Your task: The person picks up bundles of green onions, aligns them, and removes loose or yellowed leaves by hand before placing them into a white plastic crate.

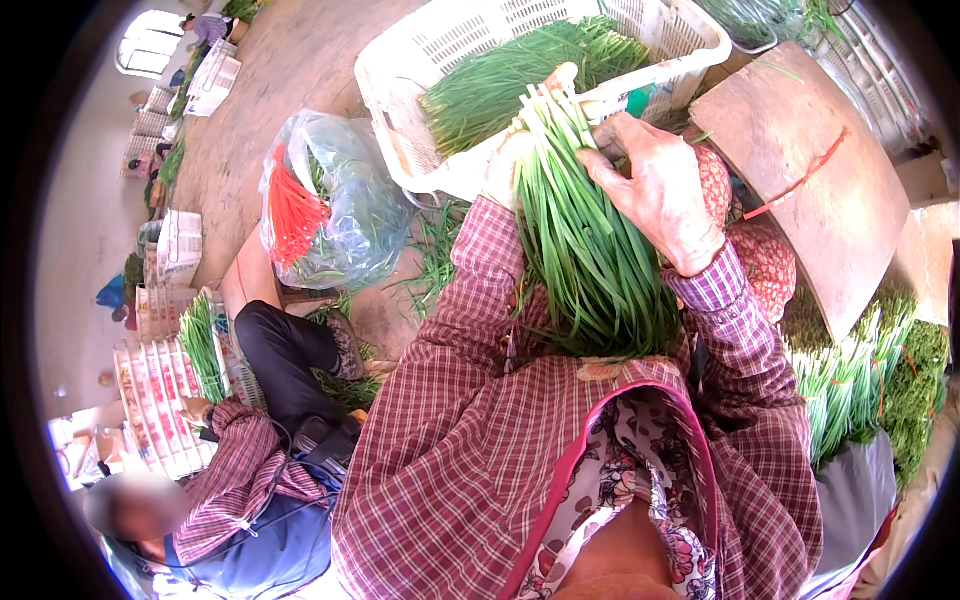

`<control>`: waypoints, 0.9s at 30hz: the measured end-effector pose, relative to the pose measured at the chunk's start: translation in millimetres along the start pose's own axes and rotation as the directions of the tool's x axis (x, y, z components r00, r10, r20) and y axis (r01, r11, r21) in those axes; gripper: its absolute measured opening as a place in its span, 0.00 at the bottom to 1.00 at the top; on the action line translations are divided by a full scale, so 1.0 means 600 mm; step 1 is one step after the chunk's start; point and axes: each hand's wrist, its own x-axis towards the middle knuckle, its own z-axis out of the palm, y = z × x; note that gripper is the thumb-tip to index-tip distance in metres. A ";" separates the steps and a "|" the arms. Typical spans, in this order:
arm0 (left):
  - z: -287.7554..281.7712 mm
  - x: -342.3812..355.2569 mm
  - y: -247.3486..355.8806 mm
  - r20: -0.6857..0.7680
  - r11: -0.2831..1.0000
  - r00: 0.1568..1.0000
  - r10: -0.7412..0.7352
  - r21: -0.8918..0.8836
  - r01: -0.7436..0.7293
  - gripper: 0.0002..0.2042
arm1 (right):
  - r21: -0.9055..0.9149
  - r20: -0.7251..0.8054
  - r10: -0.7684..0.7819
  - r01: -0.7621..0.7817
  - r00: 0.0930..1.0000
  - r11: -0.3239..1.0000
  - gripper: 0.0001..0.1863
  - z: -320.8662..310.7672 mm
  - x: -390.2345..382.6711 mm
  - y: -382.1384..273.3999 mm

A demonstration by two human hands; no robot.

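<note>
A thick bunch of garlic chives [590,230] lies across my front, its pale stem ends pointing away and its green leaf tips toward my lap. My left hand [501,172] is closed round its left side, mostly hidden behind the stems; a fingertip shows past the stem ends. On the right side, my right hand [660,185] has its fingers curled, with thumb and forefinger tips on the stems. Beyond both hands stands a white plastic crate [400,165] holding more chives [530,75].
A clear plastic bag [355,215] with red ties [295,212] sits to the left. A curved board [800,170] leans at the right, near tied chive bundles [850,385]. Another person [260,490] sits at lower left beside crates [160,400]. Loose leaves litter the floor.
</note>
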 end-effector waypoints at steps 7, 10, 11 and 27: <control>-0.015 -0.010 0.013 0.020 0.995 0.998 -0.061 0.075 0.060 0.48 | 0.366 0.112 0.145 -0.176 0.983 0.914 0.09 -0.016 0.023 -0.011; 0.011 -0.010 0.014 -0.039 0.992 0.997 -0.059 0.112 0.064 0.40 | 0.429 0.059 0.089 -0.106 0.994 0.897 0.10 -0.010 0.049 0.000; -0.013 -0.018 0.012 -0.047 0.990 0.994 -0.098 0.096 0.102 0.37 | 0.411 0.005 0.020 -0.020 1.000 0.911 0.10 -0.001 0.057 0.006; 0.009 -0.016 0.003 -0.085 0.966 0.965 -0.248 0.047 0.253 0.25 | -0.035 0.042 -0.431 0.433 0.901 0.901 0.24 0.010 0.117 0.032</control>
